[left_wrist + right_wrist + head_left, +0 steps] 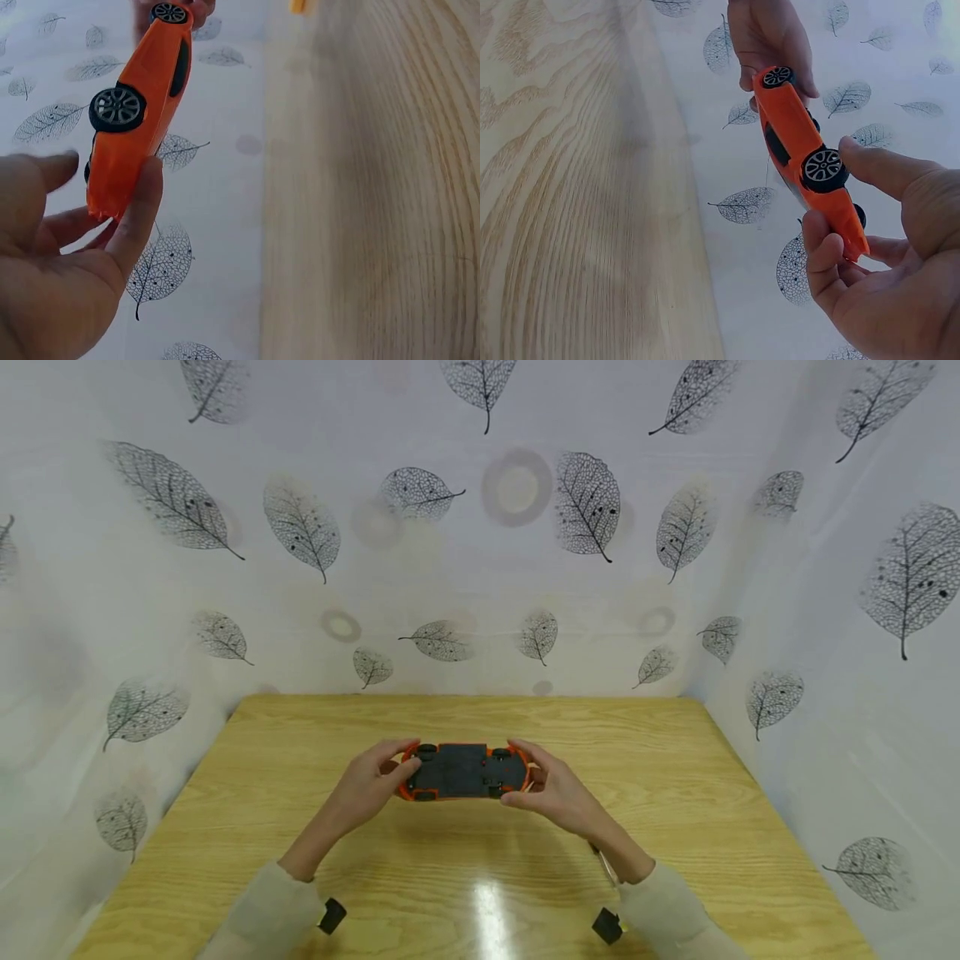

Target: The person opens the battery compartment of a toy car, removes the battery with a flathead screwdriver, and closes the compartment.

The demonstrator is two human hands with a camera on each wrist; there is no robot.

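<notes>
An orange toy car (461, 771) is held up above the table, its dark underside and wheels facing the head camera. My left hand (367, 783) grips one end, the thumb over the underside. At the other end, my right hand (558, 789) holds the car between thumb and fingers. The left wrist view shows the orange side of the toy car (154, 82) with its spoked wheels (118, 108) and a dark window. From the right wrist, the toy car (791, 124) appears tilted, with fingers curled around its near end.
A wooden table (300, 727) lies below, with a leaf-patterned cloth (480, 585) behind it and along both sides. Beside the right forearm is a slim item (604, 865), partly hidden by it. Small black blocks (332, 916) sit near both wrists.
</notes>
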